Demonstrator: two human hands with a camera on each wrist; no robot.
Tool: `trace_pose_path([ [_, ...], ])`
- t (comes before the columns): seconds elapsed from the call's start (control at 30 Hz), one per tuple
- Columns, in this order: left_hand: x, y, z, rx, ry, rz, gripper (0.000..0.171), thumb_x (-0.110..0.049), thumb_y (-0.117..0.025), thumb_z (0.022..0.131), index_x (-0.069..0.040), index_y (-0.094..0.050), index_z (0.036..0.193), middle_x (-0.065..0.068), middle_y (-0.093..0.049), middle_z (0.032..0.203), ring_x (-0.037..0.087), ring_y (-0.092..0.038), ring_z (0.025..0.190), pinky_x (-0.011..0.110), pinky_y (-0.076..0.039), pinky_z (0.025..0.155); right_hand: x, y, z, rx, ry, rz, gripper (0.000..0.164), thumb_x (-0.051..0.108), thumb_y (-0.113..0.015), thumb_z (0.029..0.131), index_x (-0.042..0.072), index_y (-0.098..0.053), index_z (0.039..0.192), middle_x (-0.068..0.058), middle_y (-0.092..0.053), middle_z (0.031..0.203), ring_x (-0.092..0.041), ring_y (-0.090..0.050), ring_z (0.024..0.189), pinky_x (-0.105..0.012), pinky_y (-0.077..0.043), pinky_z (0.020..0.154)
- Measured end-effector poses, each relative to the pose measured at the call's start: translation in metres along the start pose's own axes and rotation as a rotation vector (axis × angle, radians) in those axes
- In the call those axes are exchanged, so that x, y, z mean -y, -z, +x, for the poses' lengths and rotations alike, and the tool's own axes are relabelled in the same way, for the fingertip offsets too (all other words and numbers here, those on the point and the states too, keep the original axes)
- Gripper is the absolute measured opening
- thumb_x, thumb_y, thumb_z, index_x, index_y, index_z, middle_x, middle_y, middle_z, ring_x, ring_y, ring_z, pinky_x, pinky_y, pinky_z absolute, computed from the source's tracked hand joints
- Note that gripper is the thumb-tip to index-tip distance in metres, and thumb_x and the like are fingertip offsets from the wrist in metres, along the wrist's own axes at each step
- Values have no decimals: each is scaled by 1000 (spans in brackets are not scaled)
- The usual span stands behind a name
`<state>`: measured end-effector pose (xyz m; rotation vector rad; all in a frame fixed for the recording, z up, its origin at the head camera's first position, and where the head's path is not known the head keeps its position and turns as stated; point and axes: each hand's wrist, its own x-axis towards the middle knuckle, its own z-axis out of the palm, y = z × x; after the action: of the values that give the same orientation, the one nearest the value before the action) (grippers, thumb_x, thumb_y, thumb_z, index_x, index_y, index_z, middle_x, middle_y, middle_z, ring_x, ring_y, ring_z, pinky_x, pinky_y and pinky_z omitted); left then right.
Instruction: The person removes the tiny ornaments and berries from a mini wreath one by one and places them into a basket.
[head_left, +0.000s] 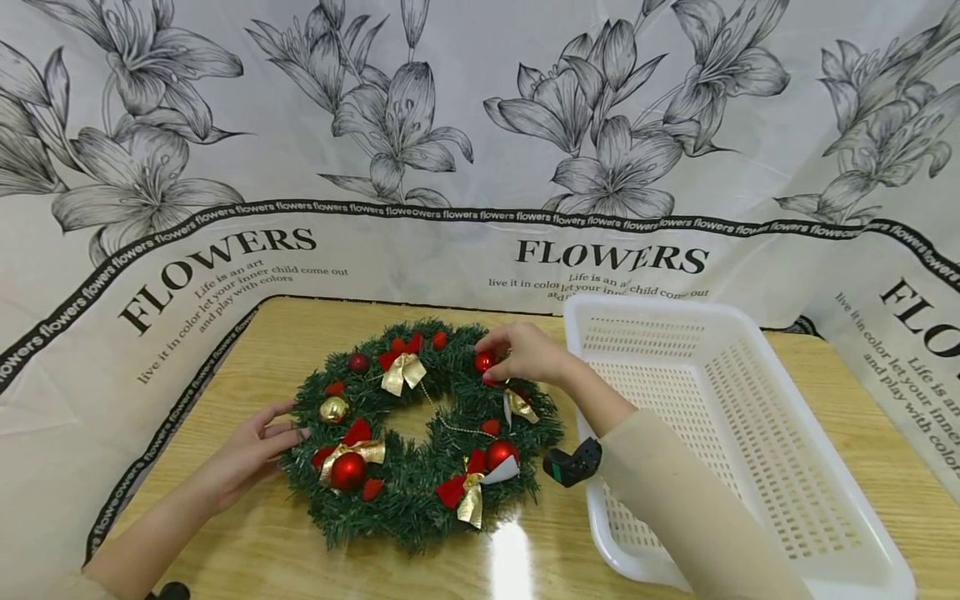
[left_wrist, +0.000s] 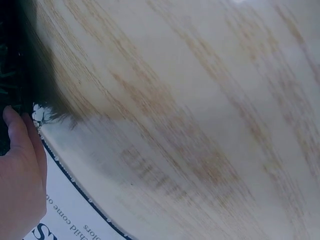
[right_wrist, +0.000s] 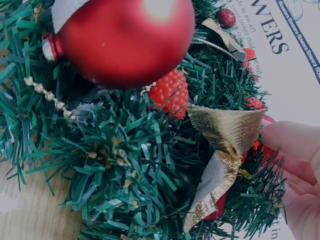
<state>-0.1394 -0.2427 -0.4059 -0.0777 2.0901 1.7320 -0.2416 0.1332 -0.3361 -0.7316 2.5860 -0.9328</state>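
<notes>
A green Christmas wreath [head_left: 420, 508] lies on the wood-grain table, decorated with red balls, a gold ball [head_left: 333, 408], red-and-gold bows [head_left: 403, 372] and red berries. At its left edge my left hand [head_left: 251, 454] holds the greenery, partly seen in the left wrist view. My right hand [head_left: 528, 354] pinches a red ball ornament [head_left: 483, 362] at the wreath's upper right; the fingers partly cover it. Near those fingers a gold bow [right_wrist: 225, 135] shows in the right wrist view, with a large red ball [right_wrist: 125, 40] in the foreground.
A white perforated plastic basket [head_left: 581, 333] stands right of the wreath, under my right forearm. Behind the table [head_left: 225, 542] hangs a white cloth [head_left: 450, 267] printed with flowers and lettering. A string of beads [head_left: 457, 429] crosses the wreath's centre hole.
</notes>
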Motion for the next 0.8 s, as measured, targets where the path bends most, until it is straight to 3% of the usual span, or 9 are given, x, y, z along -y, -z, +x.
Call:
trace_pose_path([
  [0.5,1,-2,-2,-7,0,2,75,-19,-53,93,2,-5,147,38,-14,144,50,-22,131,62,-24,101,0,0,0,-30,24,23,39,10,-74,80,1,-64,117,-8,-67,105,-23,-61,97,-34,-51,80],
  [0.8,1,-2,-2,-7,-4,8,75,-18,-53,94,3,-5,147,39,-16,143,50,-23,130,62,-25,101,6,5,-3,-37,20,12,41,11,-73,81,2,-63,119,-9,-65,112,-25,-60,103,-36,-50,83],
])
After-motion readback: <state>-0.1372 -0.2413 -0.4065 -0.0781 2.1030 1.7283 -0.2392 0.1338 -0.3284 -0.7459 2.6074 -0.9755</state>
